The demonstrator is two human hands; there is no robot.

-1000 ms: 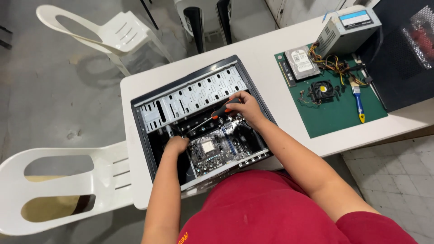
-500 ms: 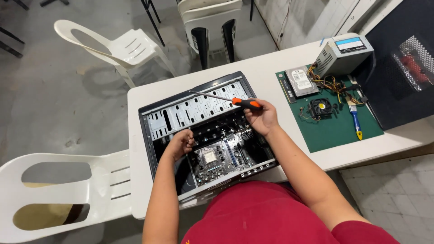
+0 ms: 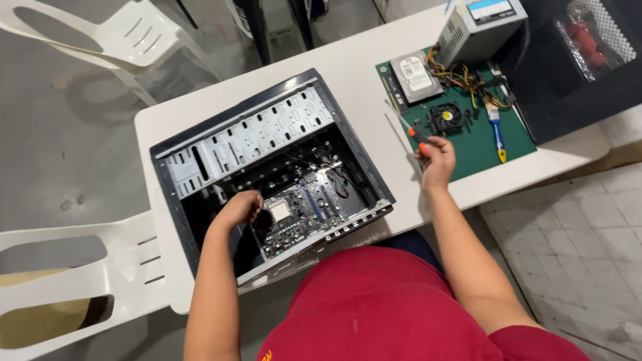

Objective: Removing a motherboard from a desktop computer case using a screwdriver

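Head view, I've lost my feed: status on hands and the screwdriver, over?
Left hand inside the open computer case, on the motherboard. Right hand holds screwdriver over the green mat. Nothing blocking.

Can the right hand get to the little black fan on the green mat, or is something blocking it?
Probably yes. The right hand, holding a screwdriver, sits at the edge of the green mat, close to the black fan. Only bare mat shows between them, though the hand would need to free itself of the screwdriver.
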